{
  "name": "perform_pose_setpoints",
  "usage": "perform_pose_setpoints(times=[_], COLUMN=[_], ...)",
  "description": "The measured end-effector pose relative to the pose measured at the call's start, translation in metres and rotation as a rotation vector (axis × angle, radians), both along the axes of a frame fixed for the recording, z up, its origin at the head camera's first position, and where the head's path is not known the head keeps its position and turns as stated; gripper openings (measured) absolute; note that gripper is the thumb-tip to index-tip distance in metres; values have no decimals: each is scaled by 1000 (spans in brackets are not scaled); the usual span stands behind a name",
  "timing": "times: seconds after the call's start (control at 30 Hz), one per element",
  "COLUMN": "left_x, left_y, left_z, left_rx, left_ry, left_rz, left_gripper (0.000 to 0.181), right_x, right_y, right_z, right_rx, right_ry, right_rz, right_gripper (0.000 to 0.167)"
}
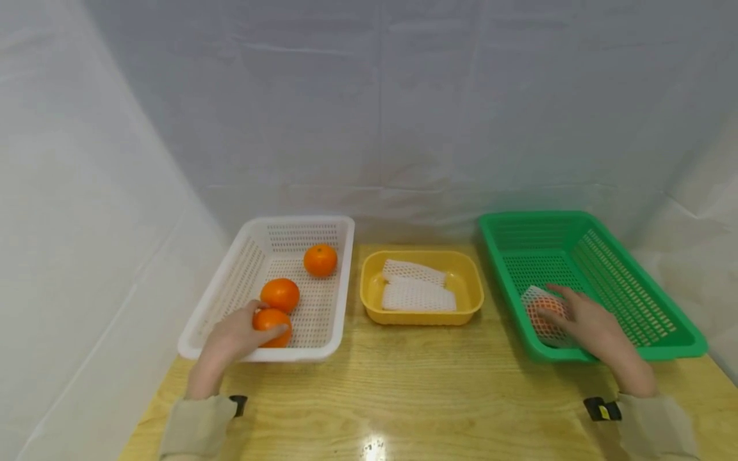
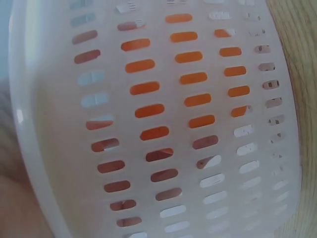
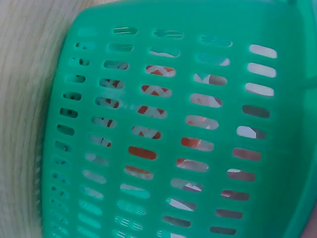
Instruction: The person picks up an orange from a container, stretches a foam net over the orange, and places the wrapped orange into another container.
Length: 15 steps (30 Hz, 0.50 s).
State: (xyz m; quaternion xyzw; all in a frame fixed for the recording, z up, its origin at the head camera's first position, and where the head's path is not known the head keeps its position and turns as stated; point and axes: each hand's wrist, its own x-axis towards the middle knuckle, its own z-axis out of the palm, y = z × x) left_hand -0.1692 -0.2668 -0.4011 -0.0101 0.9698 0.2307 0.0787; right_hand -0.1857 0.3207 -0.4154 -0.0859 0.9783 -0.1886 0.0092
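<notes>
White basket (image 1: pixel 347 275), left: two farther oranges (image 1: pixel 319 260); left hand (image 1: pixel 236 330) curled round near orange (image 1: pixel 273 318); light, even grip advisable. Yellow tray (image 1: pixel 423 318), centre: white foam nets (image 1: pixel 419 296). Green basket (image 1: pixel 536 240), right: netted orange (image 1: pixel 541 305), near left corner; right hand (image 1: pixel 594 323) loosely spread over it, contact unclear; lifting clear should avoid snagging.

The white basket (image 1: pixel 300 354) holds bare oranges (image 1: pixel 271 318), the green (image 1: pixel 663 351) one netted (image 1: pixel 537 314).

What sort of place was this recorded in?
Probably a makeshift recording booth: pale sheeting behind and beside a wood-grain table, with a white plastic basket, yellow tray and green plastic basket set in a row.
</notes>
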Motion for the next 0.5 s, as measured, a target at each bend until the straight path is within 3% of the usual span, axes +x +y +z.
perform_pose_setpoints(times=[0.27,0.5], left_x=[3,5], left_y=[1,6], left_z=[2,7], left_rx=[103,153], left_ry=[76,190], left_rz=[47,60], left_gripper=[81,78], right_x=[9,18], right_y=[-15,-44], right_z=[14,22], right_rx=[-15,-114], right_ry=[134,362], right_rz=[-8,49], right_gripper=[64,47])
